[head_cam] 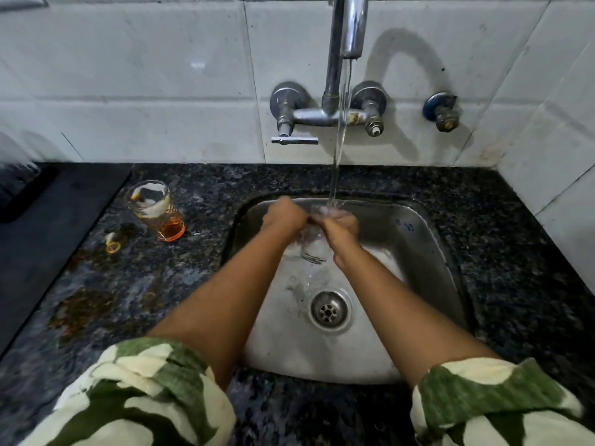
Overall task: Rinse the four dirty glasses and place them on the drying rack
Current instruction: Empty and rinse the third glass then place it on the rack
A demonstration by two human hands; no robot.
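Note:
A clear glass (pixel 314 249) hangs over the steel sink (pixel 418 252), tilted with its base toward me and its mouth under the running stream. My left hand (pixel 285 217) and my right hand (pixel 341 228) both grip its upper part; their fingers hide the rim. Water from the tap (pixel 349 33) falls onto my right hand and the glass. A second glass (pixel 154 209) with an orange base and white residue inside stands on the dark counter left of the sink.
A drain (pixel 328 312) sits in the sink's middle. Brown stains (pixel 80 312) and a small scrap (pixel 113 247) lie on the granite counter (pixel 515 252). A black mat (pixel 48 226) covers the far left. The tap lever (pixel 294 140) sticks out from the tiled wall.

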